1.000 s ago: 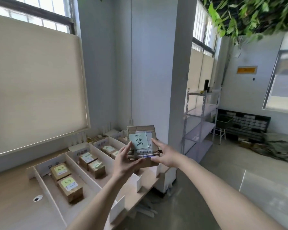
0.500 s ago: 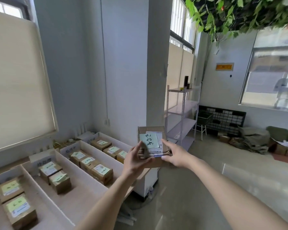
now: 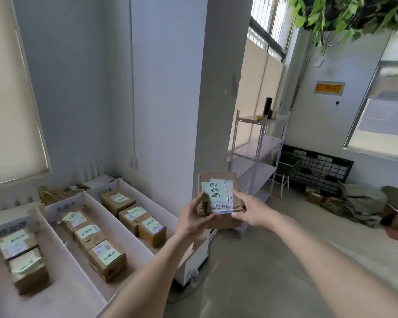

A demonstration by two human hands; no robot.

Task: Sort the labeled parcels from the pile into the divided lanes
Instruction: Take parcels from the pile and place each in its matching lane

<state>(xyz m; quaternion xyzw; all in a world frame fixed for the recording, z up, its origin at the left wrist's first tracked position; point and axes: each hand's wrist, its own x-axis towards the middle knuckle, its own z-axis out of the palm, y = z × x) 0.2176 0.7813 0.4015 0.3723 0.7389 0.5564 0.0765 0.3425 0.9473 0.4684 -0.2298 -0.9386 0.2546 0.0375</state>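
A brown cardboard parcel [image 3: 218, 182] with a pale green handwritten note and a white barcode label is held up in front of me, to the right of the lanes. My left hand [image 3: 193, 218] grips its left edge and my right hand [image 3: 248, 210] grips its right edge, thumb on the label. Three white divided lanes [image 3: 87, 200] on the table at lower left hold labeled parcels: three in the right lane [image 3: 133, 213], three in the middle lane [image 3: 90, 239], two in the left lane [image 3: 21, 255].
A white pillar [image 3: 200, 99] rises just behind the held parcel. A grey metal shelf rack [image 3: 257, 152] stands to its right. Boxes and sacks [image 3: 359, 203] lie on the floor at far right. Hanging leaves [image 3: 345, 12] fill the top right.
The view has swung right and down, so the lanes have slid left and closer. Both hands keep hold of the parcel, which stays in the middle of the view.
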